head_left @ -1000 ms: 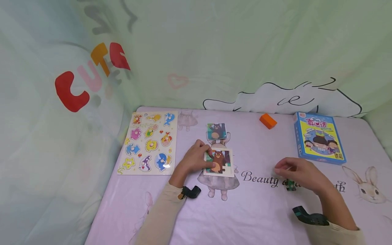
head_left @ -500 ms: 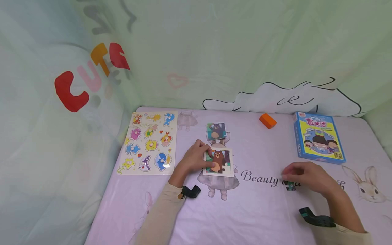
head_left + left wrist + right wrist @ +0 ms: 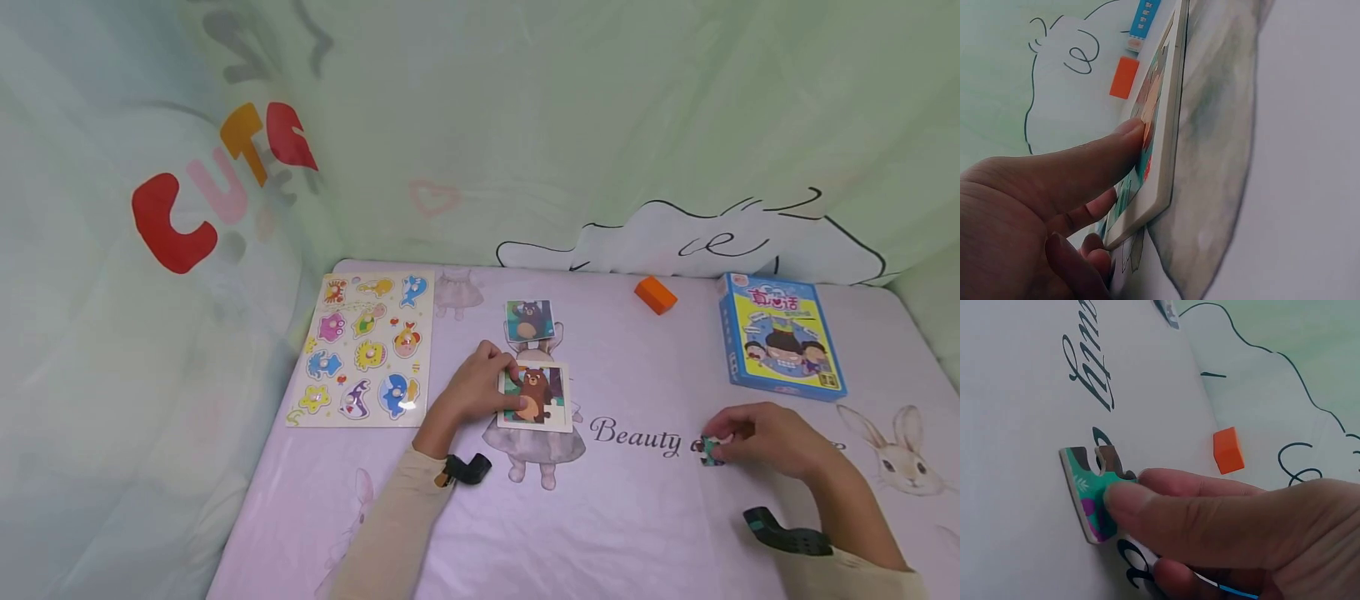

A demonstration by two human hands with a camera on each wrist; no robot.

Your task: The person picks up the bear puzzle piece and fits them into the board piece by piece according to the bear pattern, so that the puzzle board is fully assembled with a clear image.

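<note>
My left hand (image 3: 480, 385) holds a small framed bear jigsaw puzzle (image 3: 557, 423) at its left side, the thumb lying across the bear picture. In the left wrist view the other fingers curl by the edge of the frame (image 3: 1159, 199). A pale gap shows in the picture's lower right corner. Between thumb and fingers, my right hand (image 3: 772, 437) pinches a green jigsaw piece (image 3: 1090, 503) with brown and purple patches, tilted up over the printed lettering. Behind the framed puzzle lies a card (image 3: 530, 320) with a matching bear picture.
On the left lies a peg board (image 3: 390, 379) of sea animals. An orange block (image 3: 656, 296) sits near the back edge. To its right is a blue and yellow box (image 3: 786, 337). Fabric curtains (image 3: 570, 125) rise at the back and left of the cloth-covered table.
My right hand has moved a little to the right and now pinches the green jigsaw piece, which shows more clearly. My left hand stays on the framed puzzle.
</note>
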